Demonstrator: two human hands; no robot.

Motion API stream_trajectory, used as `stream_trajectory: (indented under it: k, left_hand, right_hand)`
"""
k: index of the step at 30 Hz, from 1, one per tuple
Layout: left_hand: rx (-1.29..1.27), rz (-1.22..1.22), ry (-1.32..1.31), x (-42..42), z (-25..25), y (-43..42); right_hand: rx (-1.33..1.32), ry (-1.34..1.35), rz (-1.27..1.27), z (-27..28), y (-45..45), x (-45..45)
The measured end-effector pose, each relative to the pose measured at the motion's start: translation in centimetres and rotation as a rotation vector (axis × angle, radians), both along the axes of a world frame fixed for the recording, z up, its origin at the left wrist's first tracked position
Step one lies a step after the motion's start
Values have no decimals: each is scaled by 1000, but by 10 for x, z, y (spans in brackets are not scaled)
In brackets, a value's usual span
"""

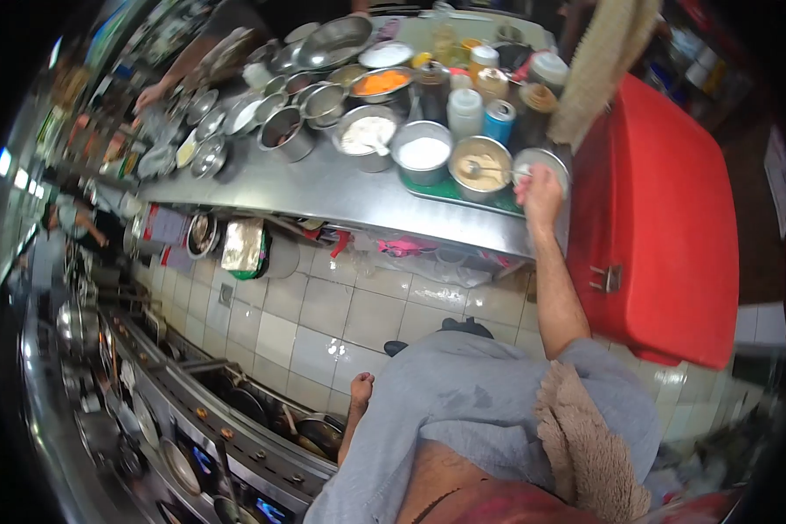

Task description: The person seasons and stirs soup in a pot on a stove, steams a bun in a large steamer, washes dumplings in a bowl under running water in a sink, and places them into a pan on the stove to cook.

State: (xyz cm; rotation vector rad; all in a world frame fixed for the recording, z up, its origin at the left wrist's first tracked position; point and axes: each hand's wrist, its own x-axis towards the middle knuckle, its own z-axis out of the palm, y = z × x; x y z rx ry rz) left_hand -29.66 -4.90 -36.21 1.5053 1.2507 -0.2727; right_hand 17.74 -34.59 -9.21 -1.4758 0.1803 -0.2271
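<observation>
My right hand (541, 188) is at the right end of the steel counter, fingers closed around the handle of a small metal ladle (473, 168). The ladle's head rests in a metal pot of tan powder (491, 155). Partly behind that hand is another round metal bowl (557, 162); its contents are mostly hidden. To the left stand a pot of white powder (424, 152) and a bowl of white powder with a white scoop (367, 135). My left hand (362, 387) hangs low by my side, its fingers curled with nothing visible in them.
Squeeze bottles (465, 112) and a blue can (499, 120) crowd behind the pots. A large red cooler box (655, 218) borders the counter's right end. A stove with pans (179, 463) lies at lower left. Another person's hand (148, 96) reaches over the counter's far left.
</observation>
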Motion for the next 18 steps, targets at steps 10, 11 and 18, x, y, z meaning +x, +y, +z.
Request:
stream_trajectory:
  k: [10,11,18]
  left_hand:
    - [255,3,-9,-3,-11,4]
    - [269,5,-13,-4,-9,5]
    - [437,55,45,-63,-37,26]
  right_hand:
    - [208,-180,71,58,16,-14]
    - [201,-185,101,68,30,-20]
    - [337,-158,642,95,191,-85]
